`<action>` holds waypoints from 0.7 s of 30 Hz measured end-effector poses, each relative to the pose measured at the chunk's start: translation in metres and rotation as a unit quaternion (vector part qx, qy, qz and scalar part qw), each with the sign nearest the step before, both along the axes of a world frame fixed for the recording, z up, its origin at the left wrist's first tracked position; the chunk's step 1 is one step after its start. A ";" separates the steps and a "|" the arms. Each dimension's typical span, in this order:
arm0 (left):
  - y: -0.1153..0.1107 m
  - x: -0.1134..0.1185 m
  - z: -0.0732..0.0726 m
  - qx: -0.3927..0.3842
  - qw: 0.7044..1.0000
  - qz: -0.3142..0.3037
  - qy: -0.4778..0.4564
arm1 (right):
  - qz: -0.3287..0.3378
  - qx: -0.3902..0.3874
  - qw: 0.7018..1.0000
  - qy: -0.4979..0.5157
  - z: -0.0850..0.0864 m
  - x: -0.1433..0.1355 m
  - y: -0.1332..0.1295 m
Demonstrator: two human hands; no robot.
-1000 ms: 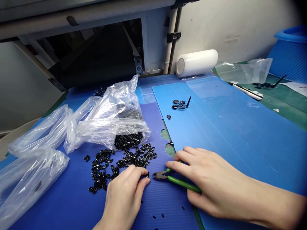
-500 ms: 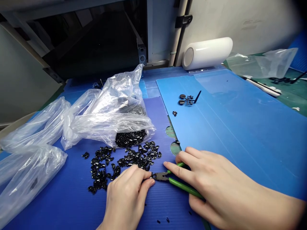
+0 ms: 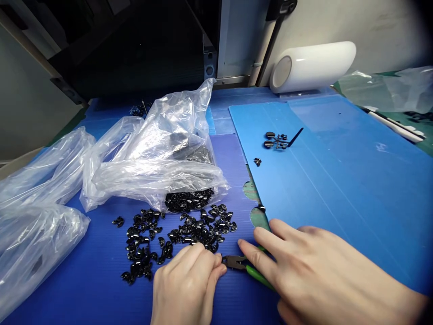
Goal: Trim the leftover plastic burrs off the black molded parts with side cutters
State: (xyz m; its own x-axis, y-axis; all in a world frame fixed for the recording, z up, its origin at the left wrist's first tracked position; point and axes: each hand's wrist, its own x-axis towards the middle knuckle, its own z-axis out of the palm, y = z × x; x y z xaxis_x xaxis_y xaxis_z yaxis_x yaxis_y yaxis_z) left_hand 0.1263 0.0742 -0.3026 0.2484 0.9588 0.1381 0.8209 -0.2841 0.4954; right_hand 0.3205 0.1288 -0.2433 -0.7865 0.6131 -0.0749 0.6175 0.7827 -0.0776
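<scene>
My right hand (image 3: 299, 266) is wrapped around green-handled side cutters (image 3: 259, 276), whose dark jaws point left. My left hand (image 3: 189, 282) is closed in a pinch between thumb and forefinger, right at the tips of the jaws. A small black plastic part (image 3: 224, 260) shows between those fingertips and the cutters; most of it is hidden. Just beyond my left hand lies a loose pile of shiny black curved pieces (image 3: 199, 230), with another pile (image 3: 138, 246) to its left on the blue corrugated sheet (image 3: 101, 280).
Behind the piles, a clear plastic bag (image 3: 158, 174) holds many more black pieces. A black sprue with parts (image 3: 278, 141) and a small black cluster (image 3: 257, 161) lie on the lighter blue sheet (image 3: 338, 180). A white cylinder (image 3: 314, 67) rests at the back.
The view has shifted, so things on the bench sit differently in it. My right hand has squeezed the cutters' handles closer together. My left hand keeps its pinch at the jaws.
</scene>
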 end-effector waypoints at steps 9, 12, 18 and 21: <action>-0.001 -0.003 0.001 0.013 1.000 -0.014 0.016 | 0.023 -0.067 0.986 -0.152 0.021 -0.015 -0.004; 0.000 -0.003 -0.001 0.011 0.999 -0.011 0.038 | 0.015 -0.042 0.990 -0.130 0.019 -0.015 -0.009; -0.001 0.000 0.001 0.002 0.999 0.006 0.044 | -0.048 -0.104 0.992 -0.058 0.021 0.003 -0.004; -0.003 0.001 0.002 -0.009 0.999 0.010 0.037 | -0.072 -0.123 0.989 -0.042 0.022 0.013 -0.002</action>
State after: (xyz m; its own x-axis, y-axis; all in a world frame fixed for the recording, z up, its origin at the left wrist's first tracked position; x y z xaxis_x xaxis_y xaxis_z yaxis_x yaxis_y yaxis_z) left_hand 0.1276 0.0711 -0.3008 0.2376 0.9659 0.1023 0.8608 -0.2582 0.4385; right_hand 0.3336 0.1266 -0.2215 -0.6773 0.6735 -0.2962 0.7334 0.6503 -0.1982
